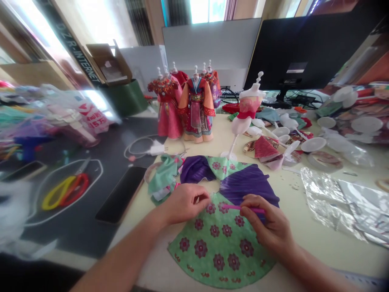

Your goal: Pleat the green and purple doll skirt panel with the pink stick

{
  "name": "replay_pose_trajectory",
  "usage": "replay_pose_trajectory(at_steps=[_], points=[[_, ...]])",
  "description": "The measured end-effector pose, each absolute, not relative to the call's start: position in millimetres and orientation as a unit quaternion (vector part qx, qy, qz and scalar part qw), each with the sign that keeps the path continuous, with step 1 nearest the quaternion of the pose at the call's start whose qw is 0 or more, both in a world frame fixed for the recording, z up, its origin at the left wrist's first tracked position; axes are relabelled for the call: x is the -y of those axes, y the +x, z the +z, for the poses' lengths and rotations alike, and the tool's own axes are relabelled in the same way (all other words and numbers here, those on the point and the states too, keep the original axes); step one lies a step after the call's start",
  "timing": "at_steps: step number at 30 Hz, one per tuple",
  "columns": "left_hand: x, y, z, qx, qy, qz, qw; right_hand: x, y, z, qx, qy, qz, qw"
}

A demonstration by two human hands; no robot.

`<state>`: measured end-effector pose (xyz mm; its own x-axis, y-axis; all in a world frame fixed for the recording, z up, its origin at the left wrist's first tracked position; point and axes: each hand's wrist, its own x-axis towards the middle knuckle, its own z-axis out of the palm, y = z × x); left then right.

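Note:
A small circular doll skirt (pixel 219 243) lies spread flat, its panels alternating green with pink flowers and plain purple around a central opening. My left hand (pixel 185 202) rests by the upper edge of the front green panel, thumb and fingers pinched together. Whatever sits between those fingertips is hidden or too small to name. My right hand (pixel 269 221) is closed around a slim pink pen-like tool (pixel 232 207), whose tip points left over the flowers toward my left hand. Beside the skirt, at its left, lies a crumpled mint-green cloth piece (pixel 164 176).
Dressed doll stands (pixel 197 107) and a white mannequin (pixel 240 117) stand behind the skirt. Scissors (pixel 67 190), a phone (pixel 121 194) and a white charger (pixel 156 148) lie left. At right are fabric scraps (pixel 266 150), clear plastic wrap (pixel 331 202) and a black monitor (pixel 304 52).

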<state>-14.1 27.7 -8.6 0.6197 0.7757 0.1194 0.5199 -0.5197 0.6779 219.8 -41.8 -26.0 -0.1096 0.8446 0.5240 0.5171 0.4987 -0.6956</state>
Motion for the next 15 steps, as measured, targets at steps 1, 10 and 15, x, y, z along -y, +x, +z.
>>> replay_pose_trajectory(at_steps=[1, 10, 15], points=[[-27.2, -14.1, -8.5, -0.381, 0.849, 0.207, 0.303, 41.4, 221.0, -25.4, 0.722, -0.474, 0.167, 0.475], [-26.4, -13.0, -11.6, -0.350, 0.868, 0.223, 0.271, 42.1, 219.1, -23.4, 0.722, -0.478, 0.162, 0.473], [-27.2, -13.3, -13.8, -0.339, 0.872, 0.239, 0.262, 41.8, 218.0, -26.4, 0.734, -0.466, 0.176, 0.462]])
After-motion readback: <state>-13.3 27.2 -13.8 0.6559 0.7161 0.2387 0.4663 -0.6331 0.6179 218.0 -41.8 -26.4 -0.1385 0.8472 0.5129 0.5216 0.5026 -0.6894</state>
